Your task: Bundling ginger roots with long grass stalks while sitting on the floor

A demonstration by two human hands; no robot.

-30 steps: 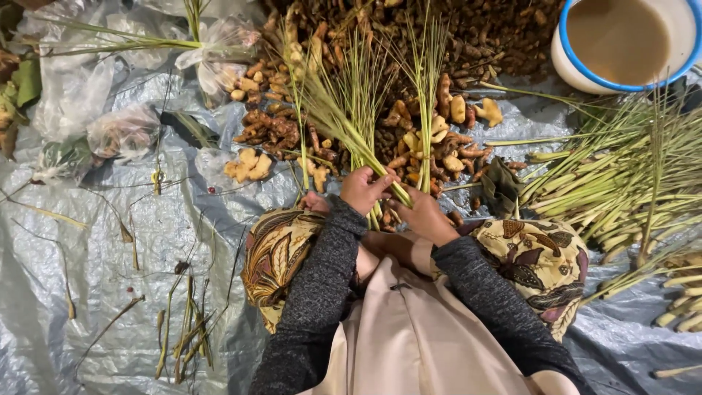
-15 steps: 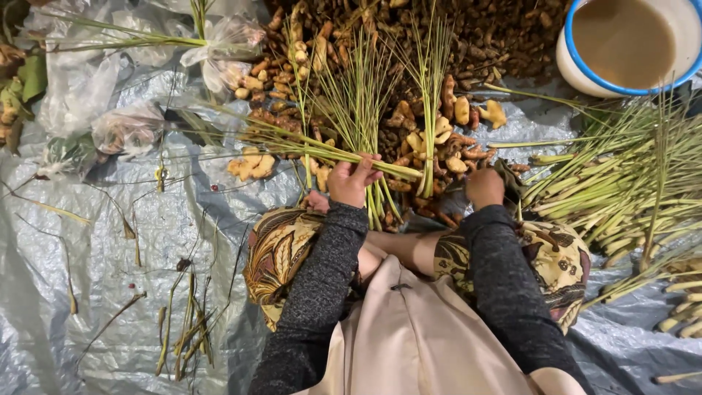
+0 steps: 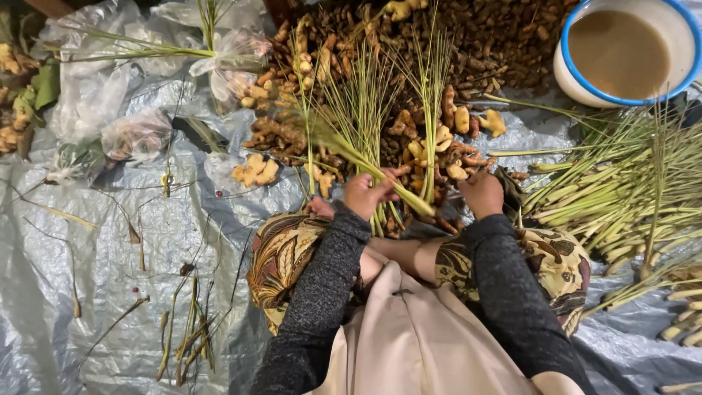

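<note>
L→R: clear plastic bags (image 3: 110, 110) top-left on grey tarp (image 3: 88, 278). L hand (image 3: 365, 194) fingers closed round a lemongrass stalk (image 3: 344, 146), stalk angled up-left over the root pile (image 3: 439, 88). R hand (image 3: 482, 194) on roots near centre, grip can't tell. Lemongrass heap (image 3: 621, 190) right, blue-rimmed basin (image 3: 563, 58) top-right.

Your left hand (image 3: 363, 194) grips a long green stalk (image 3: 351, 155) near its pale, thicker base; the stalk lies tilted, its thin leafy end reaching up and left, its base pointing down and right past your fingers. It crosses a loose upright bunch (image 3: 365, 110) of similar thin green stalks fanning up in front of you. Your right hand (image 3: 481, 193) rests closed among yellow-brown roots (image 3: 439, 150) heaped just beyond your knees, touching them.
</note>
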